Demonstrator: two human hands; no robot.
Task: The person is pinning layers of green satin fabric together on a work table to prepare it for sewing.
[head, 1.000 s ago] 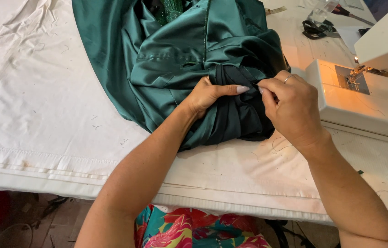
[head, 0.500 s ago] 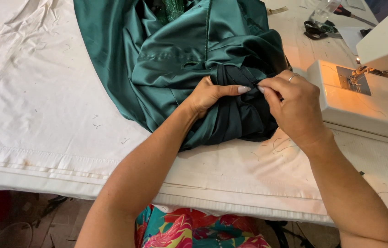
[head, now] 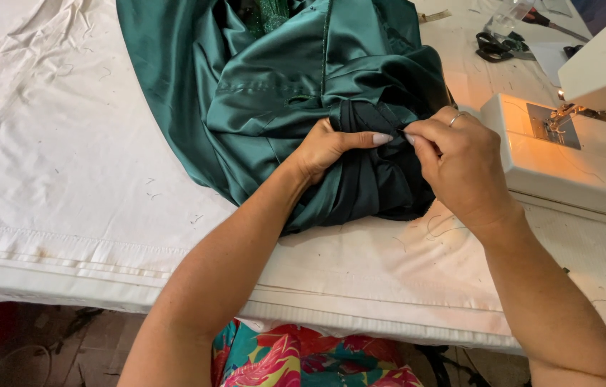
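the left hand [head: 328,147] lies curled over a bunched green satin cloth [head: 274,86], palm down, its thumb stretched out toward the right hand and pressing a dark gathered fold [head: 371,179] of the cloth; its fingers are tucked into the folds, gripping them. the right hand [head: 457,161] sits just beside the left, nearly closed, thumb and forefinger pinched on the dark fold right at the tip of the left thumb; a ring [head: 455,120] shows on one finger. whether it also holds a pin or needle cannot be told.

the cloth heaps up under and beyond both hands, spreading away from the left hand across the bench [head: 66,179], which wears a white cover with loose thread bits. past the right hand, on its outer side, stands a white sewing machine [head: 568,161] with its lamp lit over the needle plate. farther beyond the right hand lie black scissors [head: 496,46]. below the forearms, at the bench's near edge, a bright flowered garment [head: 296,358] shows.
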